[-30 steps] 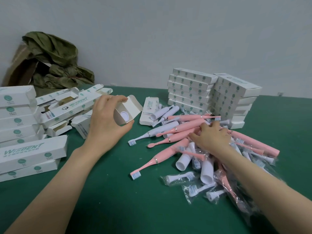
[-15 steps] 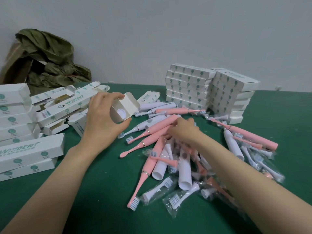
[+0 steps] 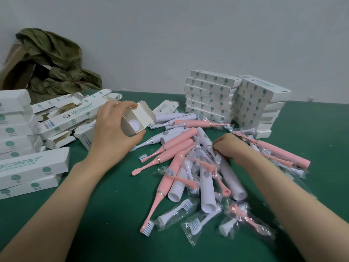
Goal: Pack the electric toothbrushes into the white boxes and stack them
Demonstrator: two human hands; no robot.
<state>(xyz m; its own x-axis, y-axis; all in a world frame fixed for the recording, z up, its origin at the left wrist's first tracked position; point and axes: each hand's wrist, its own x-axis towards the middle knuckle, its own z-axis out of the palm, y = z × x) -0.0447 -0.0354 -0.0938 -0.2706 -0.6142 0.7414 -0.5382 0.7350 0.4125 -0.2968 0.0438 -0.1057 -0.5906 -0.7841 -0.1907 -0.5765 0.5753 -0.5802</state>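
Note:
My left hand (image 3: 111, 133) grips an open white box (image 3: 128, 127) by its end, above the table; a white toothbrush's round base (image 3: 134, 123) shows inside it. My right hand (image 3: 228, 146) is curled into the top of a loose pile, its fingertips pinching a clear-wrapped brush head (image 3: 216, 157). The pile holds several pink toothbrushes (image 3: 175, 142), white handles (image 3: 206, 186) and bagged brush heads (image 3: 175, 214). Closed white boxes stand in two stacks (image 3: 211, 97) at the back right.
Open, empty boxes (image 3: 75, 114) lie in a heap at the left. More white boxes are stacked at the far left (image 3: 15, 129). A crumpled green bag (image 3: 56, 61) leans on the wall. Green table surface (image 3: 103, 214) lies between my forearms.
My right hand has dragged the pile leftward and toward me, and its fingers have curled in. My left hand keeps hold of the open box, almost still.

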